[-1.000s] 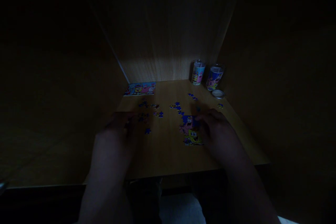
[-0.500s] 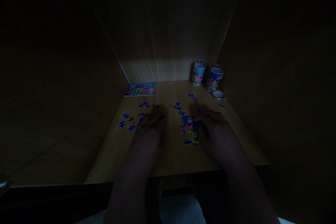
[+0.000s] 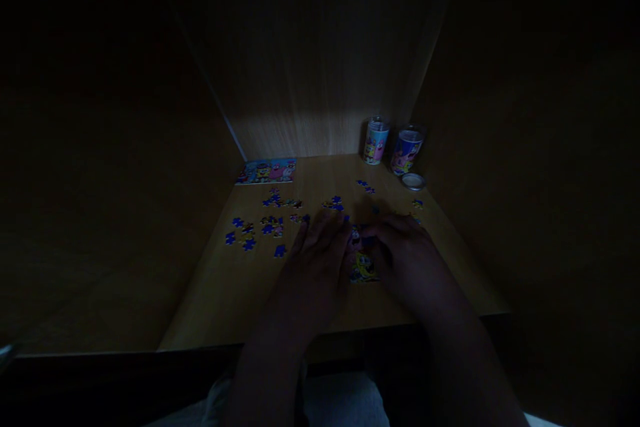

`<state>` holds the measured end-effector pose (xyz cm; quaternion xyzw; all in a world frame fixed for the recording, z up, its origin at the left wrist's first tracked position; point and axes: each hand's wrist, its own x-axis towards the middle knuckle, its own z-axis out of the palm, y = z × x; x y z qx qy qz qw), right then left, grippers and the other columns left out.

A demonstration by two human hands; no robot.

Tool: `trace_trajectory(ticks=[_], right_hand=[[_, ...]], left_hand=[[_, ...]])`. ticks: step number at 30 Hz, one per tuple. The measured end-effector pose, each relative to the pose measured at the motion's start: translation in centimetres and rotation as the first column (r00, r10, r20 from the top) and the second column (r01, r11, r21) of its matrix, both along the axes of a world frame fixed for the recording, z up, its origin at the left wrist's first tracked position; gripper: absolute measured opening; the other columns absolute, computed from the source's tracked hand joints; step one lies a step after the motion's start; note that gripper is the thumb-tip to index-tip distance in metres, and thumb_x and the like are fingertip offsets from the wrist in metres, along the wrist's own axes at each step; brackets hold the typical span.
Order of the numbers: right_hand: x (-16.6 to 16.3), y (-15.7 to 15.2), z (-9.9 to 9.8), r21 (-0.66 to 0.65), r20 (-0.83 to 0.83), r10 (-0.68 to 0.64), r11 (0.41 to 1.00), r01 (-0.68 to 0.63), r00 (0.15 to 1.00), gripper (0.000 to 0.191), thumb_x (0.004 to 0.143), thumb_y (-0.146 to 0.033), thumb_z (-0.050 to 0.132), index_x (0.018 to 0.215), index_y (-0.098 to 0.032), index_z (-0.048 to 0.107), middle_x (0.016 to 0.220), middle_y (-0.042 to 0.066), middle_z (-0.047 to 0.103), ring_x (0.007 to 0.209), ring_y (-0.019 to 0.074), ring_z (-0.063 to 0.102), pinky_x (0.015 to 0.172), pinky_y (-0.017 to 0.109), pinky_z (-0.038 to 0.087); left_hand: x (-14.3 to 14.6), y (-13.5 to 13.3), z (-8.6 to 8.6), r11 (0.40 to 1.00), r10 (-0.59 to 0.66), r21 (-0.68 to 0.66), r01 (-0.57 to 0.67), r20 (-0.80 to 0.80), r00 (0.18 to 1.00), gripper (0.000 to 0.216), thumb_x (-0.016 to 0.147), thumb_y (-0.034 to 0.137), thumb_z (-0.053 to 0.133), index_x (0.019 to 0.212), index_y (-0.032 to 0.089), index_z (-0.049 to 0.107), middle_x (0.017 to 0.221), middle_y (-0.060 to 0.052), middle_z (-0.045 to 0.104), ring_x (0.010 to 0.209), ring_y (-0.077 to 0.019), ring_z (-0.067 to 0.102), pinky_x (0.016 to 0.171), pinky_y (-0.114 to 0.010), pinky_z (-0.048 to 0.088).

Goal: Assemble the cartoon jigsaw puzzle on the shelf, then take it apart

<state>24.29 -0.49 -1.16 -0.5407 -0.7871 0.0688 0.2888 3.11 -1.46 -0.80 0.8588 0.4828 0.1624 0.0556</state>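
Observation:
A partly joined jigsaw puzzle (image 3: 363,265) with a yellow cartoon figure and a pink one lies on the wooden table between my hands. Along its left side rests my left hand (image 3: 319,259), fingers stretched forward and the tips at the puzzle's upper left edge. My right hand (image 3: 407,253) bends over the puzzle's right side, thumb and forefinger together at the upper right part. Whatever is between those fingertips is too dark and covered to make out. Loose puzzle pieces (image 3: 249,245) lie to the left of my left hand, and more pieces (image 3: 336,200) lie beyond the puzzle.
Two clear-topped printed cans (image 3: 375,143) (image 3: 406,152) stand at the back right, with a round lid (image 3: 413,181) before them. A picture card (image 3: 267,171) lies at the back left. Wooden panels (image 3: 320,93) enclose the table, and the light is dim.
My left hand has moved right from the loose pieces to the puzzle's left edge, uncovering several pieces. My right hand stays at the puzzle's right side.

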Motion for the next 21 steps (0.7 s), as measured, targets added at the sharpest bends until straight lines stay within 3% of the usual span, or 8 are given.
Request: trace_trajectory(ticks=[5, 11, 14, 17, 21], right_hand=[[0.1, 0.1, -0.2, -0.016, 0.005, 0.005, 1.000, -0.005, 1.000, 0.023, 0.103, -0.014, 0.063, 0.114, -0.025, 0.079, 0.118, 0.009, 0.079, 0.115, 0.0296, 0.070, 0.109, 0.050, 0.054], [0.0, 0.0, -0.1, -0.034, -0.006, -0.004, 0.999, 0.004, 1.000, 0.021, 0.103, -0.016, 0.063, 0.113, -0.026, 0.079, 0.118, 0.009, 0.078, 0.114, 0.0300, 0.070, 0.107, 0.051, 0.055], [0.0, 0.0, -0.1, -0.035, -0.005, -0.013, 0.999, 0.012, 1.000, 0.021, 0.103, -0.017, 0.064, 0.113, -0.027, 0.079, 0.119, 0.008, 0.078, 0.113, 0.0300, 0.070, 0.107, 0.051, 0.055], [0.0, 0.0, -0.1, -0.030, -0.012, -0.011, 1.000, 0.010, 1.000, 0.023, 0.104, -0.016, 0.063, 0.114, -0.027, 0.080, 0.120, 0.009, 0.078, 0.115, 0.0298, 0.070, 0.108, 0.051, 0.055], [0.1, 0.0, -0.2, -0.030, -0.025, -0.004, 1.000, 0.003, 1.000, 0.024, 0.103, -0.015, 0.063, 0.116, -0.026, 0.080, 0.123, 0.009, 0.078, 0.117, 0.0293, 0.070, 0.109, 0.050, 0.054]], left_hand=[[-0.2, 0.3, 0.0, 1.000, 0.009, 0.016, -0.010, 0.056, 0.998, 0.049, 0.117, 0.027, 0.045, 0.164, 0.016, 0.054, 0.177, -0.013, 0.051, 0.171, -0.0303, 0.035, 0.142, -0.061, 0.029], [-0.8, 1.3, 0.5, 0.993, 0.117, 0.018, -0.119, 0.110, 0.987, 0.059, 0.091, -0.004, 0.055, 0.145, 0.011, 0.071, 0.150, -0.019, 0.069, 0.148, -0.0359, 0.060, 0.130, -0.056, 0.050], [-0.9, 1.3, 0.8, 0.990, 0.138, 0.007, -0.140, 0.105, 0.985, 0.062, 0.084, -0.009, 0.055, 0.137, 0.014, 0.077, 0.140, -0.017, 0.073, 0.140, -0.0355, 0.064, 0.124, -0.053, 0.056], [-1.1, 1.1, 1.0, 0.985, 0.164, 0.024, -0.168, 0.126, 0.978, 0.070, 0.082, -0.011, 0.052, 0.142, 0.017, 0.075, 0.139, -0.015, 0.074, 0.135, -0.0333, 0.066, 0.120, -0.051, 0.058], [-1.7, 1.2, 1.3, 0.949, 0.285, 0.094, -0.300, 0.144, 0.948, 0.068, 0.085, -0.009, 0.052, 0.143, 0.020, 0.074, 0.142, -0.016, 0.072, 0.132, -0.0348, 0.067, 0.116, -0.054, 0.059]])
